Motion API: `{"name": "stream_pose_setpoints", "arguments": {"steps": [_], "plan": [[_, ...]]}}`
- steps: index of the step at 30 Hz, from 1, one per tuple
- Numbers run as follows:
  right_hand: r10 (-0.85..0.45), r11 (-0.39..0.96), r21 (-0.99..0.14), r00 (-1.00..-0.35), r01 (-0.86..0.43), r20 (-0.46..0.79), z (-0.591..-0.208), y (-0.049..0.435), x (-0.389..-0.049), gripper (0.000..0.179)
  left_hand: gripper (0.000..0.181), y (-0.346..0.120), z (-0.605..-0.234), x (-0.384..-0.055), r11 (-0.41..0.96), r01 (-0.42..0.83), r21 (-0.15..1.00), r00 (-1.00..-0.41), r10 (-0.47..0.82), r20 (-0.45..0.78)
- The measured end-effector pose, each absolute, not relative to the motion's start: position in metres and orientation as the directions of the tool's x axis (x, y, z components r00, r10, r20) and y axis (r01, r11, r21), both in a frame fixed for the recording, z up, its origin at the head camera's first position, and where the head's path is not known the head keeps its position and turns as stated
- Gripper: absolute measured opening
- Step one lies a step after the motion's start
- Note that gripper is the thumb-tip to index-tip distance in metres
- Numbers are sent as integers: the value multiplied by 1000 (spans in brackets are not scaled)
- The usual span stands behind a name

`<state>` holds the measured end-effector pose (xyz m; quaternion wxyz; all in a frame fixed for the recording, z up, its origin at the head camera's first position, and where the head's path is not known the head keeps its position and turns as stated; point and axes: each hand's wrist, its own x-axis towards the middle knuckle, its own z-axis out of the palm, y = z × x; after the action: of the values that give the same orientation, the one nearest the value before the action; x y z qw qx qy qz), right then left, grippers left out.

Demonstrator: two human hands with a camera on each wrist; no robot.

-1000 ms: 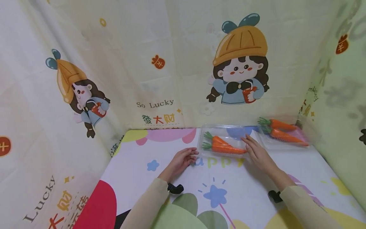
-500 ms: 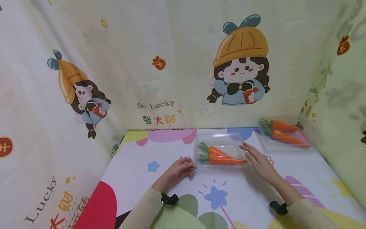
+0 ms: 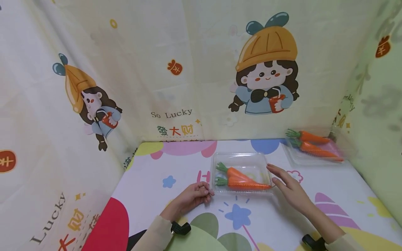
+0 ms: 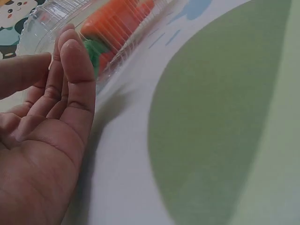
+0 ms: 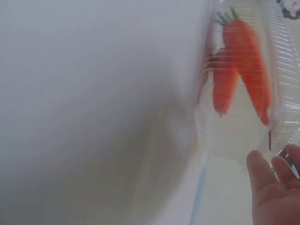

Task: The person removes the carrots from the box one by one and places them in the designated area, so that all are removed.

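At the bottom of the head view, two pale sleeves are reaching up from the lower edge onto the printed table cover. The left hand is resting on the cover just left of centre, its fingers loosely curled and holding nothing; its fingertips are lying just beside the near left corner of the clear plastic tray, and whether they are touching it cannot be told. In the left wrist view the same left hand is filling the left side of the frame, palm showing and fingers relaxed, with the ribbed tray wall close behind them. The right hand is lying to the right of centre with fingers straight and spread, gripping nothing, its fingertips at the tray's right edge. The tray is sitting in the middle of the frame, and two orange carrots with green tops are lying side by side in it, tips pointing right. Farther back, at the right edge by the cartoon curtain, a second clear tray is holding two more carrots.
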<state>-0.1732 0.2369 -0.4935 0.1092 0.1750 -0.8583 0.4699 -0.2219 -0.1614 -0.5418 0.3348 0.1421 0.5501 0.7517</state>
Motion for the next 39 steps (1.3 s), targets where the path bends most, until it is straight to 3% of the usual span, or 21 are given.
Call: {"name": "stream_pose_setpoints", "arguments": {"steps": [3,6,10,13,24,31,36,39], "plan": [[-185,393,-870,-952,-298,243,-494,242,-168,47,13,-161,-540,-218,-190,-337,922,-746,651,-139],[-184,285,-954,-982,-98,46,-495,248,-163,54,11,-160,-538,-214,-196,-332,923,-757,639,-136],[-235,178,-970,-950,164,-204,-496,251,-157,63,11,-158,-535,-212,-204,-341,918,-767,625,-146],[-273,128,-957,-918,260,-286,-497,250,-155,65,11,-156,-533,-210,-201,-349,915,-771,616,-158],[-249,114,-929,-895,352,-369,-497,244,-156,58,8,-148,-534,-205,-178,-364,914,-776,600,-193],[-255,93,-937,-901,338,-350,-502,242,-156,41,22,-150,-540,-204,-236,-383,893,-769,616,-167],[-254,92,-940,-905,328,-341,-503,241,-156,40,18,-154,-542,-202,-220,-344,913,-749,651,-125],[-259,96,-944,-907,317,-331,-503,241,-157,36,15,-152,-543,-203,-189,-325,927,-769,623,-143]]}}
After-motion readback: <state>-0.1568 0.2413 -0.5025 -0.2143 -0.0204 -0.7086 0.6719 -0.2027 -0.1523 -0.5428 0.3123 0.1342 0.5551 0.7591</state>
